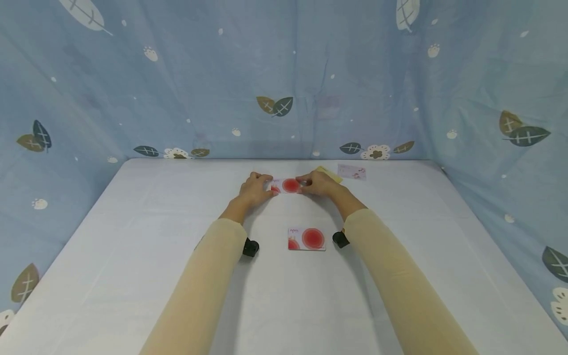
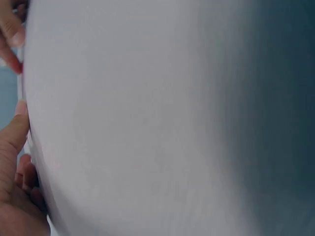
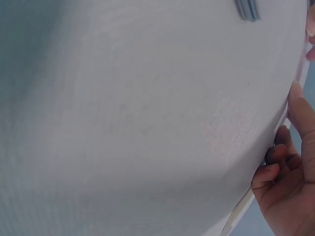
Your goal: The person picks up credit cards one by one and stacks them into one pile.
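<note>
A white card with red circles [image 1: 285, 186] lies toward the far side of the white table, between both hands. My left hand [image 1: 256, 189] pinches its left end, thumb at the near edge and a finger at the far edge. At the other end my right hand [image 1: 320, 184] does the same with thumb and forefinger. Nearer to me rests a stack of cards [image 1: 306, 239] whose top one bears the same red circles. In the right wrist view this stack [image 3: 247, 9] shows its layered edge.
Just behind the right hand lies a yellow card [image 1: 329, 174], partly covered by it. A pale pink card [image 1: 352, 171] is to its right, near the table's back edge. A blue leaf-patterned curtain [image 1: 284, 74] rises behind the table [image 1: 146, 236] and along both sides.
</note>
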